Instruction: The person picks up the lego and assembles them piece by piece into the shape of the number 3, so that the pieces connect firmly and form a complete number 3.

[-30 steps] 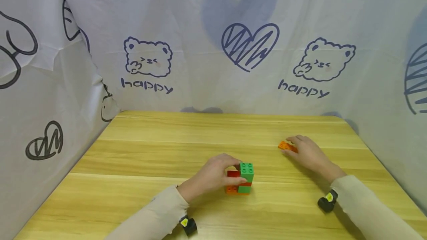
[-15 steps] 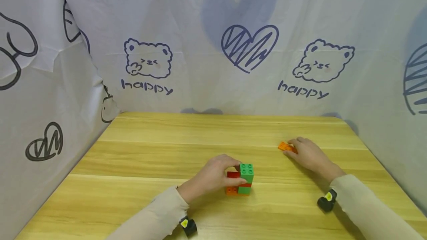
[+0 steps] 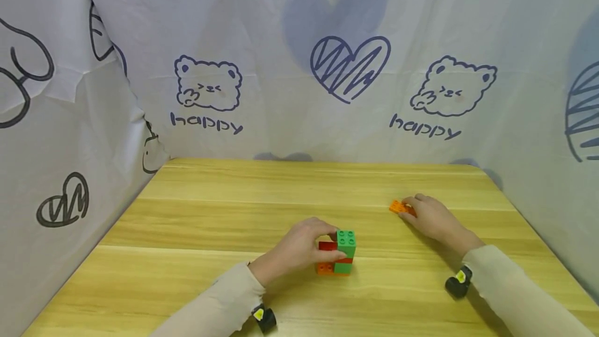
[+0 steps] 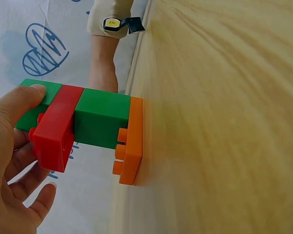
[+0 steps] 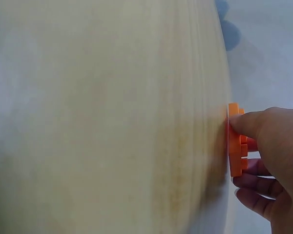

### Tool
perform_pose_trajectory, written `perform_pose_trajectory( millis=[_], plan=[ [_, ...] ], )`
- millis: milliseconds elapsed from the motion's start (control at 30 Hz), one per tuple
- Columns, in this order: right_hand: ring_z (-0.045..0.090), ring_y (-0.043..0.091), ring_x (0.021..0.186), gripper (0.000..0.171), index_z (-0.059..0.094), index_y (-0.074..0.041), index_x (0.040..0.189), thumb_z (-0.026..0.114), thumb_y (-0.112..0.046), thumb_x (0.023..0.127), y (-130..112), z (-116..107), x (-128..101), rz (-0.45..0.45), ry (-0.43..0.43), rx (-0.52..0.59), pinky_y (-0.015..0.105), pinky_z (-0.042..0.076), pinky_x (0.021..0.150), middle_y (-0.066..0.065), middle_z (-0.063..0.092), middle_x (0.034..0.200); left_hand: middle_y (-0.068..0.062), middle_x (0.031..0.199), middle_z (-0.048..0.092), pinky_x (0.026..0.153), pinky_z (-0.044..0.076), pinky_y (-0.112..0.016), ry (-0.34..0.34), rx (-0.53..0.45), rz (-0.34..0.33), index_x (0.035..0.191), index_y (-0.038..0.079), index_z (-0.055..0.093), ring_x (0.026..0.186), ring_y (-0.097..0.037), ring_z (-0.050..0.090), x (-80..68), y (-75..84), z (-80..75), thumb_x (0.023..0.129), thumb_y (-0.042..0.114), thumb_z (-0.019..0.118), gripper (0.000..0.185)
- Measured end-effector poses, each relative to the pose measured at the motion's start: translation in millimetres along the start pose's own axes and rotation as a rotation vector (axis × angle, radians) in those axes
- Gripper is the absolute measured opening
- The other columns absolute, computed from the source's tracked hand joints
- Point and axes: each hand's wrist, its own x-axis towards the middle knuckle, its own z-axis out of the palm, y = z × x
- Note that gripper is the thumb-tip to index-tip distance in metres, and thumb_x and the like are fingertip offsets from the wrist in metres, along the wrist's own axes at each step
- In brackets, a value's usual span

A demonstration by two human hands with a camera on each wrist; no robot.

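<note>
**Two hands, one brick stack, one loose orange plate**

Around you hangs a white cloth backdrop (image 3: 299, 40) printed with navy hearts, bears and the word "happy"; it closes in the back and both sides of your work space. Below it lies the wooden table (image 3: 224, 212), light yellow with lengthwise grain, and your cream sleeves come in over its near edge, each with a small black wrist camera.

Near the middle of the table stands the brick stack (image 3: 340, 253): an orange plate at the base, a green brick, a red layer that juts out to one side, and a green four-stud brick on top. Your left hand (image 3: 299, 248) grips it from the left, fingers curled round the upper part; in the left wrist view the thumb lies along the top green brick and the other fingers sit under the red piece.

Well apart to the right, toward the far edge, the flat orange plate (image 3: 398, 206) lies on the wood. Your right hand (image 3: 432, 218) pinches it at its right end: the right wrist view shows the thumb pressing its studded face, the fingers curled behind it.

Since a second ago, little has moved. The stack and your left hand stay put. Your right hand has drawn its fingers in closer round the plate's end, and the plate lies where it was.
</note>
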Motion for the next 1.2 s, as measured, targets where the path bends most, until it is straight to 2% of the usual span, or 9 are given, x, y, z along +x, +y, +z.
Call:
perform_pose_trajectory(
  millis=[400,667,867,1200],
  plan=[
    [0.053,0.022,0.076,0.039,0.065,0.003,0.115,0.072,-0.027,0.09,-13,-12,2,-0.079,0.043,0.024,0.044,0.05,0.075,0.01,0.061,0.094,0.002,0.105,0.07,0.09,0.048,-0.03,-0.028,-0.025,-0.032,0.113,0.012,0.072,0.101,-0.013,0.06,1.2,1.4,-2.7,0.085,0.042,0.076,0.041],
    [0.059,0.027,0.083,0.036,0.067,0.006,0.109,0.075,-0.02,0.086,-24,-21,0,-0.125,0.059,0.004,0.047,0.05,0.081,0.013,0.063,0.096,0.006,0.102,0.069,0.09,0.049,-0.03,-0.027,-0.016,-0.019,0.112,0.013,0.072,0.1,-0.011,0.06,2.8,1.6,-3.4,0.085,0.042,0.076,0.04],
    [0.06,0.029,0.087,0.034,0.068,0.005,0.108,0.077,-0.018,0.084,-32,-29,-3,-0.165,0.072,0.003,0.048,0.051,0.083,0.013,0.063,0.099,0.006,0.101,0.069,0.089,0.049,-0.029,-0.025,0.001,-0.01,0.11,0.013,0.072,0.1,-0.012,0.061,3.4,1.5,-3.3,0.084,0.042,0.077,0.039],
    [0.06,0.023,0.086,0.037,0.068,-0.001,0.11,0.079,-0.024,0.083,-56,-46,-6,-0.18,0.111,0.009,0.044,0.053,0.081,0.008,0.065,0.098,0.006,0.101,0.069,0.085,0.049,-0.028,-0.05,0.02,-0.008,0.109,0.013,0.072,0.096,-0.014,0.062,4.4,2.7,-6.0,0.084,0.043,0.076,0.039]
  ],
)
